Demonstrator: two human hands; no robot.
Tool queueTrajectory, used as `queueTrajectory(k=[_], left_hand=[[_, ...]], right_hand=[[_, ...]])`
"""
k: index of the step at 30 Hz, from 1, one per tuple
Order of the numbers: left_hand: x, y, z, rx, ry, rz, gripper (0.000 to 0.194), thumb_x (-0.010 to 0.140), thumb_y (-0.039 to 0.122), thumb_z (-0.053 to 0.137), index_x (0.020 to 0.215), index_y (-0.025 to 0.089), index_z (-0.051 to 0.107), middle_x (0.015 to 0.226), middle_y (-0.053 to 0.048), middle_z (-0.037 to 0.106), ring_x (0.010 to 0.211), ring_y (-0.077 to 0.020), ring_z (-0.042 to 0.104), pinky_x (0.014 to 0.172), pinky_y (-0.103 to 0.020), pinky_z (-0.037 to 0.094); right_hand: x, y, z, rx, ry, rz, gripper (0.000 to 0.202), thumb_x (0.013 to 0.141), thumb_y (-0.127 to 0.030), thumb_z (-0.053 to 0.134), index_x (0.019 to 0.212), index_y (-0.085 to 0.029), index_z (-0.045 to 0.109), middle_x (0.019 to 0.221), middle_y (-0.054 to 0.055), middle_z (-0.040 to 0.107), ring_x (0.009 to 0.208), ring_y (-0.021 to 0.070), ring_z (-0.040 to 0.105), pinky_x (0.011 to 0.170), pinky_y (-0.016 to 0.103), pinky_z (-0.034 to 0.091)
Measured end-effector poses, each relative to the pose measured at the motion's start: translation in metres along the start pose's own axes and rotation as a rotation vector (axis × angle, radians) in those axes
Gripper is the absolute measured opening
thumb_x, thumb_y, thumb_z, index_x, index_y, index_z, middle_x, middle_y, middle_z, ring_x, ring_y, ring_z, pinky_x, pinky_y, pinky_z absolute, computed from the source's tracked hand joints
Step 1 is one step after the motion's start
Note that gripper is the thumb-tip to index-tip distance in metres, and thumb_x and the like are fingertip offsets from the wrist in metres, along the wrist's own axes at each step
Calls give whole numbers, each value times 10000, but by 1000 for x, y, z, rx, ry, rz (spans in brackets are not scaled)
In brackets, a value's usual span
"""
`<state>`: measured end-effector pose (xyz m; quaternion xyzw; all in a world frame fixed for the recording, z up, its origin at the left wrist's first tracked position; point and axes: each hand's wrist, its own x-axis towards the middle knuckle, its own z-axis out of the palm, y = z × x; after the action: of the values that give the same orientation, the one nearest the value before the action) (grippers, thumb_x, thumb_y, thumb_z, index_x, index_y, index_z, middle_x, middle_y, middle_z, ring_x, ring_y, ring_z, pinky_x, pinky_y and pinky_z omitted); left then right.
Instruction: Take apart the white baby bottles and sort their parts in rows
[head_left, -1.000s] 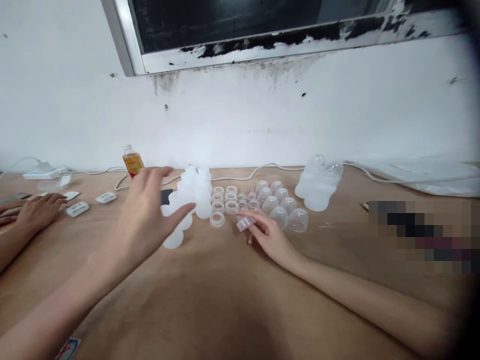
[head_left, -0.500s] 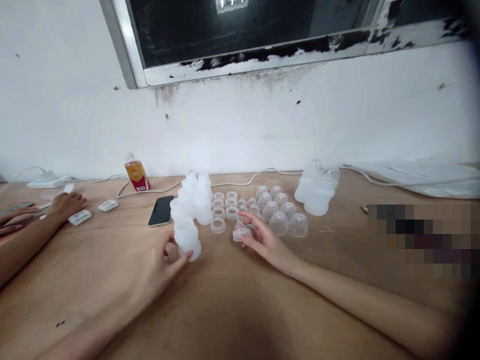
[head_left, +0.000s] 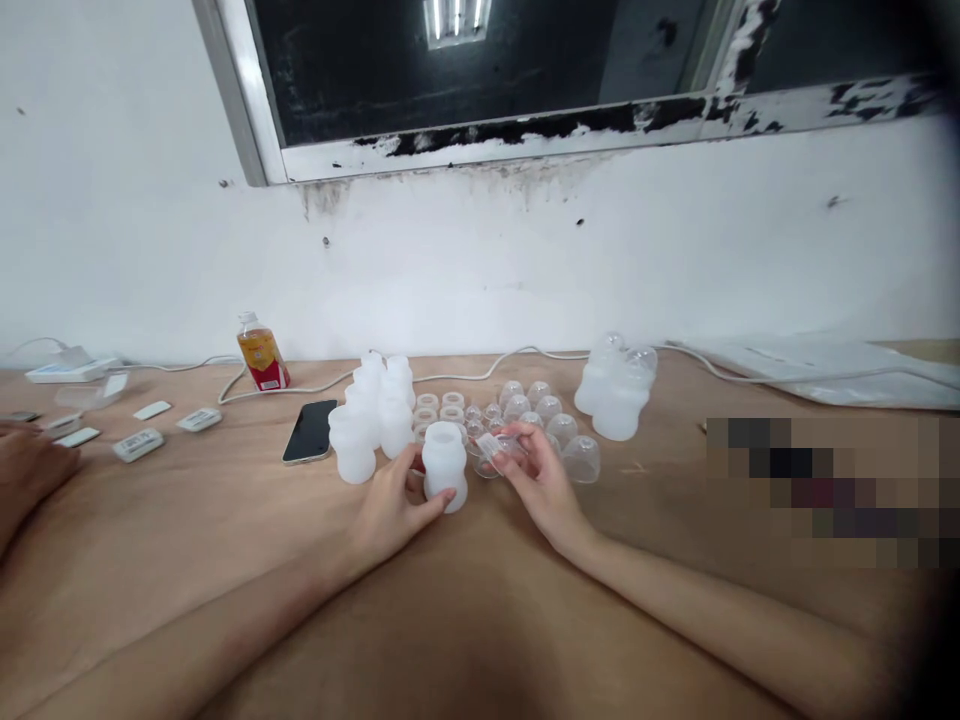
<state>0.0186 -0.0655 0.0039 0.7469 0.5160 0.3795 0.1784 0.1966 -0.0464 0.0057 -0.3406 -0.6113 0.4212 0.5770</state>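
Observation:
My left hand is closed around a frosted white baby bottle, which stands upright and uncapped on the table. Just to its right, my right hand pinches a clear bottle nipple in its collar ring, tilted on its side above the table. Behind the held bottle lie several collar rings and small clear nipples. Clear dome caps stand in rows beyond my right hand. More open white bottles are grouped behind my left hand.
Capped bottles stand at the back right. To the left are a phone, a drink bottle and small white labelled devices. Another person's hand rests at the left edge. A cable runs along the wall.
My left hand has brought the bottle rightward, away from the other bottles and toward my right hand. The nipple and ring in my right hand are now tilted. The other person's hand has drawn back left.

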Motion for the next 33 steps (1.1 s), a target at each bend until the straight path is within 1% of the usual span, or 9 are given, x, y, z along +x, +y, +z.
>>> queueTrajectory(k=[4,9,12,15,21,23,27,30,33], left_hand=[[0,5,-3,-134,-45,33,288,683,292,560,922,194,434,863,-12,561,729,-135,548,661,-260,451],[0,6,-5,-75,-28,74,310,678,280,559,957,189,457,902,-34,553,813,-163,525,728,-295,438],[1,4,-6,-22,-10,116,302,683,282,551,960,188,477,936,-43,531,876,-178,495,763,-303,415],[3,3,-8,2,-16,130,276,709,295,524,962,191,495,939,-43,523,887,-180,488,768,-301,404],[3,3,-10,-7,-22,147,281,711,285,522,974,188,504,955,-46,530,897,-185,488,779,-298,393],[3,3,-11,-30,-37,143,289,709,278,523,982,187,506,971,-46,537,903,-186,491,787,-299,391],[2,3,-15,-135,-108,60,348,715,331,524,1032,190,501,1051,-40,545,956,-197,488,830,-305,378],[1,2,-17,-280,-166,-50,364,717,380,517,1025,186,527,1079,-30,550,993,-203,479,837,-284,375],[2,-2,-16,-428,-177,-188,366,722,414,490,970,157,570,962,-43,601,886,-196,529,718,-253,416]], right_hand=[[1,-1,-2,-52,-10,-39,266,709,-368,546,875,-228,392,949,41,515,909,163,506,696,272,461],[6,0,-5,85,-47,-15,301,685,-320,580,884,-244,367,1001,35,489,816,140,529,499,206,440],[9,-2,-8,121,-82,-15,364,656,-273,615,915,-257,360,1037,27,464,856,134,523,610,230,477],[10,-3,-12,99,-113,-29,415,646,-243,628,970,-266,369,1077,29,445,933,134,499,730,249,469],[10,-3,-14,91,-154,-48,382,663,-220,617,977,-266,404,1078,27,424,928,127,494,731,242,470],[12,-4,-17,78,-218,-59,379,677,-212,607,996,-269,411,1093,28,420,927,126,495,737,251,470],[18,-11,-26,-93,-431,-125,355,691,-208,596,1024,-254,479,1120,44,411,1033,158,441,791,276,450],[22,-16,-32,-218,-528,-203,323,694,-202,595,1006,-250,523,1122,48,411,1088,170,399,788,273,448],[24,-20,-33,-266,-593,-216,322,695,-203,596,1004,-248,518,1122,50,445,1082,164,412,772,273,450]])
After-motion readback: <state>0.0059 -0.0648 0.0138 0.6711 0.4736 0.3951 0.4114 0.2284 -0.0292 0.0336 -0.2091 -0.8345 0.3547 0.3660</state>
